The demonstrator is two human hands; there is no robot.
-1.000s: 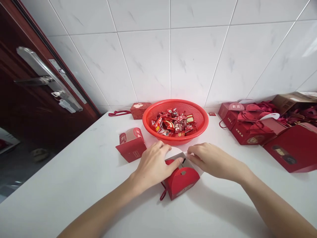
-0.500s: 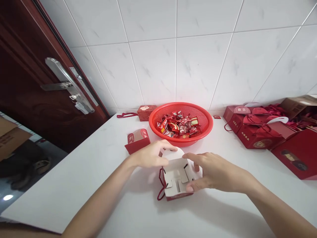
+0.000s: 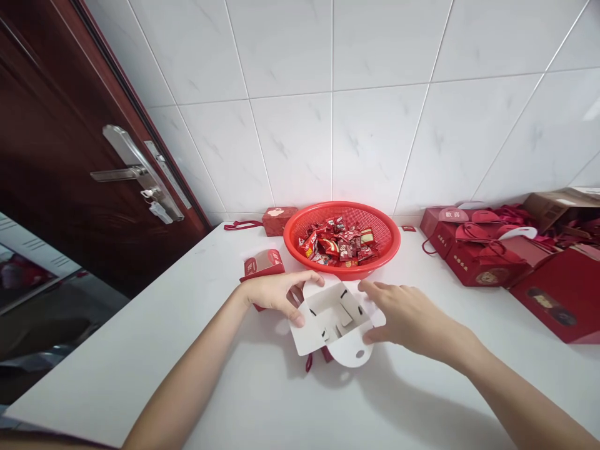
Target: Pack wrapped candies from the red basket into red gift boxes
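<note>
An opened paper gift box point(image 3: 335, 315), white inside and dark red outside, stands in front of me with its flaps spread outward. My left hand point(image 3: 281, 297) grips its left side, the thumb on a white flap and the fingers behind. At the right side my right hand point(image 3: 405, 315) curves around another flap, thumb at the front, index finger at the back. Slots and folded bottom tabs show inside the box. A dark red cord loop point(image 3: 309, 362) hangs below its left flap. Just behind the box sits a red plastic basket point(image 3: 342, 272) with wrapped candies point(image 3: 335, 244).
Left of the basket are a red box piece point(image 3: 262, 264), a small red box point(image 3: 279, 221) and a ribbon point(image 3: 242, 225). Several red gift boxes point(image 3: 487, 256) and a large red bag point(image 3: 557, 294) crowd the right. A tiled wall point(image 3: 290, 150) backs the white table point(image 3: 154, 337).
The gift box has turned and tilted between my hands. Its front and left flaps have swung outward, and the cord loop now sits lower, mostly hidden.
</note>
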